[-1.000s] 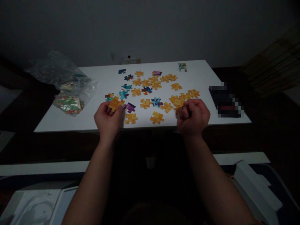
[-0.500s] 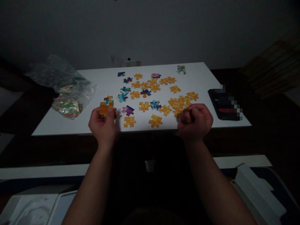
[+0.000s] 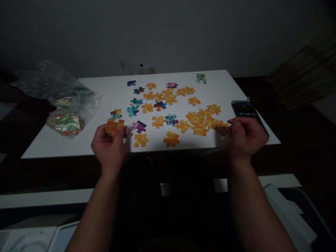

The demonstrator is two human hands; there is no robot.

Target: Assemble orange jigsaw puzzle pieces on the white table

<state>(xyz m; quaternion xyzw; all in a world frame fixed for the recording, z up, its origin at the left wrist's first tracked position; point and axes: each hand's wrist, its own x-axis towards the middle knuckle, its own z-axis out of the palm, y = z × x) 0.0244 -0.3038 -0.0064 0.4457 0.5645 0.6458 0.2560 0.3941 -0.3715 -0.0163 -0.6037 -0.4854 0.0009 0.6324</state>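
My left hand (image 3: 109, 145) is closed around an orange jigsaw puzzle piece (image 3: 111, 126), the thumb pressed on its face, over the table's near edge. At the right end of a heap of orange pieces (image 3: 196, 119), my right hand (image 3: 245, 138) pinches the edge of another orange puzzle piece (image 3: 222, 127); its curled fingers are partly hidden. Between the hands lie loose orange pieces (image 3: 171, 139), a purple piece (image 3: 139, 126) and a teal-and-white piece (image 3: 171, 120). A multicoloured piece (image 3: 116, 113) lies just beyond my left hand.
A clear plastic bag (image 3: 65, 120) with more pieces sits at the left of the white table (image 3: 99, 84). A phone showing a timer (image 3: 244, 109) lies at the right, partly behind my right hand. An open white box (image 3: 31, 241) is at lower left.
My right hand has moved right, from over the orange heap to its right end, now in front of the phone. My left hand still holds its piece. The view has shifted slightly.
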